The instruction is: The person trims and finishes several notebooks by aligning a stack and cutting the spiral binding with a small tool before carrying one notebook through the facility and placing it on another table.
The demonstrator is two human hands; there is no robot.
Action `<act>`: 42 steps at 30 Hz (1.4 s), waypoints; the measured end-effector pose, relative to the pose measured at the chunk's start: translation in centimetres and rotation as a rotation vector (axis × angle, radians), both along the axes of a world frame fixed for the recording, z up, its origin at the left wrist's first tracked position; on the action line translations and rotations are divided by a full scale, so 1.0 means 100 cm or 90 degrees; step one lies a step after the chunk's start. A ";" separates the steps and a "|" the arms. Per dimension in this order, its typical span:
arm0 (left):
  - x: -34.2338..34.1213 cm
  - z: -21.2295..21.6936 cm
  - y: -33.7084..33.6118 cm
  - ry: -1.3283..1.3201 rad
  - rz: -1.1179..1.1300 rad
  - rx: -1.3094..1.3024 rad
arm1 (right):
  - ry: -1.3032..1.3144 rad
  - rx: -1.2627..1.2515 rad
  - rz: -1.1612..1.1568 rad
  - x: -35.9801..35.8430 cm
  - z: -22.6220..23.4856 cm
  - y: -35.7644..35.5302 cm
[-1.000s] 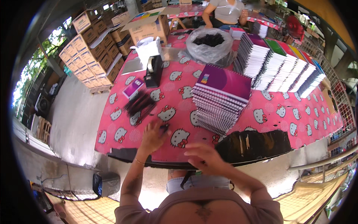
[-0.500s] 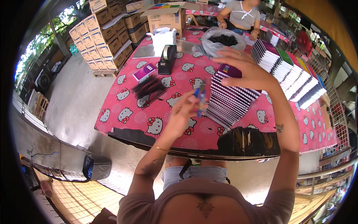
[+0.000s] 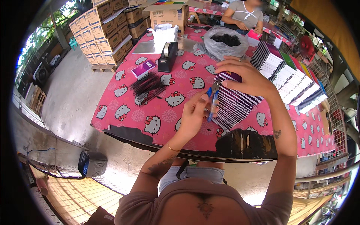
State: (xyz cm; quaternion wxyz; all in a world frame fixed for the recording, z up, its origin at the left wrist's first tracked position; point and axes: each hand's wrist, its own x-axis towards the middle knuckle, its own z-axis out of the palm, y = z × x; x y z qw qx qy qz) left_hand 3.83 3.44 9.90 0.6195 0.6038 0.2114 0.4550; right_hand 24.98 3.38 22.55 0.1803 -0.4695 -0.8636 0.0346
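My left hand (image 3: 195, 110) is closed around blue-handled pliers (image 3: 213, 101), their dark metal jaws pointing away from me at the far left corner of a stack of spiral notebooks (image 3: 236, 107). The stack fans toward me, its black coils and white page edges showing. Over its far end my right hand (image 3: 249, 77) curves, thumb near the pliers' jaws and fingers across the purple cover (image 3: 229, 76) of the top notebook, gripping it; the fingertips' exact contact is partly hidden. Left of my hands lies a loose pile of black plastic coils (image 3: 147, 88).
A black tape dispenser (image 3: 167, 57) and a purple box (image 3: 143, 68) sit beyond the coils. A plastic bag of black scraps (image 3: 225, 41) stands behind the stack. Tall notebook piles (image 3: 285, 75) flank the right. Cartons (image 3: 99, 33) are stacked at left; a co-worker (image 3: 245, 17) sits across.
My left hand has moved right and away from me, bringing the pliers to the stack's corner. My right hand has come down onto the notebook. The co-worker now handles something pink.
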 end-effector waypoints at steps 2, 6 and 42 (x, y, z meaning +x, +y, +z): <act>0.000 -0.004 0.002 0.063 0.051 0.091 | -0.010 -0.010 -0.005 -0.004 0.004 0.000; -0.003 -0.009 0.001 -0.066 -0.037 -0.045 | -0.010 0.029 0.002 -0.007 0.004 -0.003; -0.018 -0.011 0.003 -0.065 -0.065 -0.167 | -0.045 -0.004 -0.049 -0.009 0.001 -0.008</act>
